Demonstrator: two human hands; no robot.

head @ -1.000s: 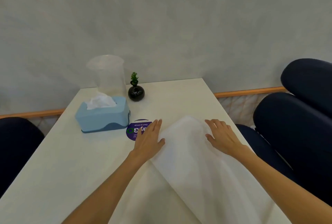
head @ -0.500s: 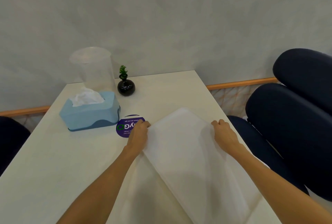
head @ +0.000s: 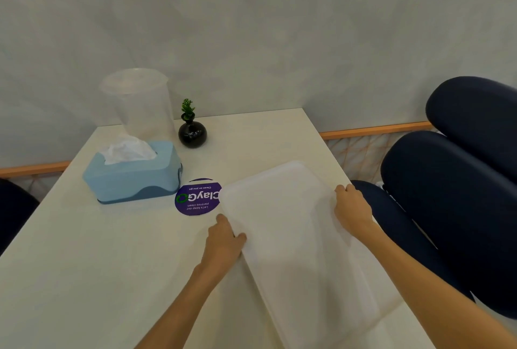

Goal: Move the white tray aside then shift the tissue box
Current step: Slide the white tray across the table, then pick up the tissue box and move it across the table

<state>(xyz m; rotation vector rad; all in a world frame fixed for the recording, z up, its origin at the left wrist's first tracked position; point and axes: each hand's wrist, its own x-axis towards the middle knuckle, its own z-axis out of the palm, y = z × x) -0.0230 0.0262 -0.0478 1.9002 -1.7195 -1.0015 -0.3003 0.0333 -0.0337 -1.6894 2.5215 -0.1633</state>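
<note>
A white tray lies at an angle on the right half of the white table, its far corner near the right edge. My left hand grips the tray's left long edge. My right hand grips its right long edge close to the table's side. The light blue tissue box, with a white tissue sticking out of its top, stands at the back left, apart from both hands and the tray.
A clear plastic container stands behind the tissue box. A small black vase with a green sprig is beside it. A round purple sticker lies between box and tray. Dark blue seats are at the right; a wall is behind.
Both hands went from lying flat on the tray to gripping its long edges. The tray has shifted to the right, uncovering more of the purple sticker.
</note>
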